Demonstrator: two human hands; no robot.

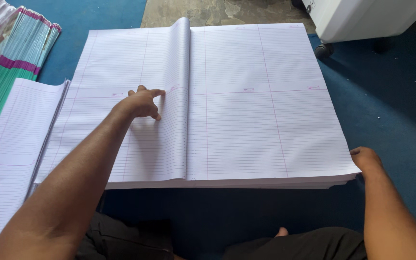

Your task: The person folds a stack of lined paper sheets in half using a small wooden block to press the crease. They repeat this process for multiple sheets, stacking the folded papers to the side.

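No packages, signs or screens are seen. Small pink label boxes (248,89) are printed on the ruled sheets (266,120): one just beyond the left fingers (156,92), others further right along the same pink line.

We sit in a print bindery: big ruled sheets (246,101) stacked on the blue floor (391,96), bundled notebooks (13,62) beside.

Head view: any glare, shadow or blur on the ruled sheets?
Head view: even daylight, no glare on the ruled sheets; soft shadow under the left hand and beside the folded sheet's curl; ruling sharp, right hand at the stack's corner in focus; slight wide-angle bowing at the edges.
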